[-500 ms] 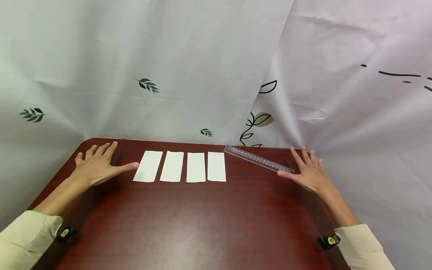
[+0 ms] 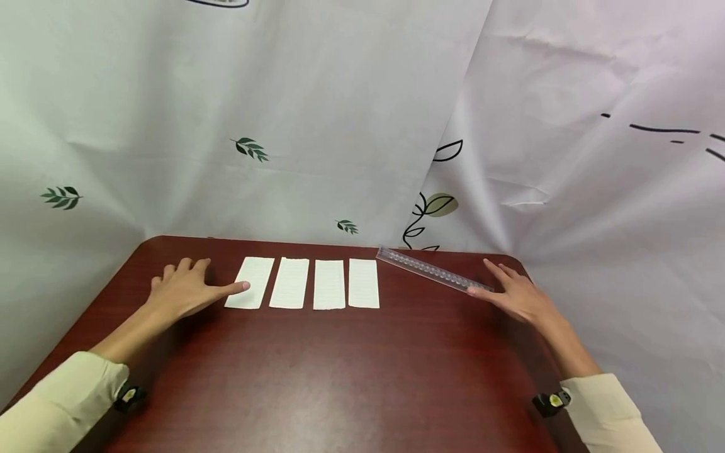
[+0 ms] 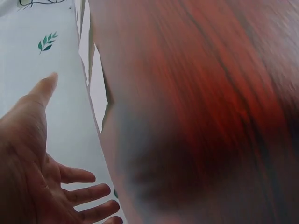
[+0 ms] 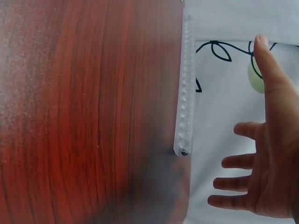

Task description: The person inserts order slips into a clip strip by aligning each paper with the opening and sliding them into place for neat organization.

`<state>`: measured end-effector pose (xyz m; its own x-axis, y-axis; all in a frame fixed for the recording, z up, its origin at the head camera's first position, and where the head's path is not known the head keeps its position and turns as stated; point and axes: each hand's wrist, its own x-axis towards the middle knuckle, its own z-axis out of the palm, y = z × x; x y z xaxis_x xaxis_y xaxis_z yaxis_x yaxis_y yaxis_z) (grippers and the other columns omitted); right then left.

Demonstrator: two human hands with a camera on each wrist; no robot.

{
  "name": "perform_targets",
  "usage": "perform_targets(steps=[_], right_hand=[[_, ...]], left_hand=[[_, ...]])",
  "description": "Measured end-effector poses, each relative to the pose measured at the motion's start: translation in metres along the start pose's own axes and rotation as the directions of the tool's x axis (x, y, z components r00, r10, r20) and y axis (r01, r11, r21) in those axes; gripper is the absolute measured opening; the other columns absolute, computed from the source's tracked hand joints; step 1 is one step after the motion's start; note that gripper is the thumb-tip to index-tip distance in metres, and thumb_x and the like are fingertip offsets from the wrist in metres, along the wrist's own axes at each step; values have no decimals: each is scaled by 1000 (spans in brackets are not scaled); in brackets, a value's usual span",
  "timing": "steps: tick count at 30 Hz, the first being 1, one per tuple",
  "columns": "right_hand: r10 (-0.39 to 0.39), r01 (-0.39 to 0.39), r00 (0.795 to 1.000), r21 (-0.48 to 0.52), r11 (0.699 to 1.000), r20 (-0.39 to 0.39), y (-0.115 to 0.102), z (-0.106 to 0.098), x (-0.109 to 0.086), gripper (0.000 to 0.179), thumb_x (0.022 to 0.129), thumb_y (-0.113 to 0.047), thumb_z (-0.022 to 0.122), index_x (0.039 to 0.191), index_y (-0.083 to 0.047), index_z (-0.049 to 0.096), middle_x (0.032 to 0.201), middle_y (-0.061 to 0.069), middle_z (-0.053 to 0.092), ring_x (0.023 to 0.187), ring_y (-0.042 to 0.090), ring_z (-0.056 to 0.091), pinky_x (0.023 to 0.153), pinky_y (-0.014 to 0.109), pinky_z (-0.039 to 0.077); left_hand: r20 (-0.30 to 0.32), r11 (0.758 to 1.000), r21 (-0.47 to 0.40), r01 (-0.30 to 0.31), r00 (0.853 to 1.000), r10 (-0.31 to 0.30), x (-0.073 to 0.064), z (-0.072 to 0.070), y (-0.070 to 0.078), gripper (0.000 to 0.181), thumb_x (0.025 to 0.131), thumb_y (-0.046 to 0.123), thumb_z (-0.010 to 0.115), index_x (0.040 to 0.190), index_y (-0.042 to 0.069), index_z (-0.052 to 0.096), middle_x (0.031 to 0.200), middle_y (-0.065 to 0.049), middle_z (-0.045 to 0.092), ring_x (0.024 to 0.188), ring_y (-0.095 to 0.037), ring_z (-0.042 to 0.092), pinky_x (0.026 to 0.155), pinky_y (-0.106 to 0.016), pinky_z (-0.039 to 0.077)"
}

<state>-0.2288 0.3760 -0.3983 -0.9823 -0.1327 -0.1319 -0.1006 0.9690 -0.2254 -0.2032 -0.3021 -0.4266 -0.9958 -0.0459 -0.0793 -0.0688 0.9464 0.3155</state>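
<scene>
Several white, faintly lined paper strips (image 2: 289,283) lie side by side toward the table's far edge. My left hand (image 2: 184,294) hovers over the table at their left, fingers spread, its thumb overlapping the leftmost strip (image 2: 256,277) in the head view. Nothing is in its grasp; the left wrist view shows the palm (image 3: 28,158) bare. A clear plastic ruler (image 2: 427,269) lies slantwise to the right of the strips. Beside its right end is my right hand (image 2: 523,301), thumb extended toward it and holding nothing. Whether that thumb touches the ruler (image 4: 185,93) I cannot tell.
The dark red wooden table (image 2: 334,371) has rounded far corners. A pale cloth (image 2: 317,126) printed with leaves hangs right behind its far edge and along both sides. Black wrist cameras (image 2: 130,397) sit near both sleeves.
My left hand has shifted right and a little nearer, its thumb now over the leftmost strip. The right hand's fingers have drawn closer together and lower. The view has tilted slightly up.
</scene>
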Motion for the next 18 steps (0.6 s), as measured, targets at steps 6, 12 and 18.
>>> perform_targets(steps=[6,12,18], right_hand=[[-10,9,1000,30,1000,14,1,2,5,106,103,-85,52,179,-14,31,178,36,34,160,63,37,117,90,36],[-20,18,1000,66,998,19,1,5,13,105,103,-83,54,177,-11,36,176,38,36,159,61,38,119,87,37],[-28,27,999,74,997,17,0,7,18,103,104,-83,53,176,-12,39,175,35,41,160,58,40,119,84,39]], left_hand=[[6,999,-34,-11,1000,11,2,6,8,134,87,97,64,158,-15,45,157,-47,39,140,-71,36,105,-87,35],[-7,997,-66,-25,1000,25,8,12,14,113,89,90,70,135,-13,60,141,-43,51,128,-64,46,98,-80,44],[9,995,-95,-7,1000,8,13,13,17,105,90,84,76,129,-13,62,135,-42,56,126,-65,51,95,-75,49]])
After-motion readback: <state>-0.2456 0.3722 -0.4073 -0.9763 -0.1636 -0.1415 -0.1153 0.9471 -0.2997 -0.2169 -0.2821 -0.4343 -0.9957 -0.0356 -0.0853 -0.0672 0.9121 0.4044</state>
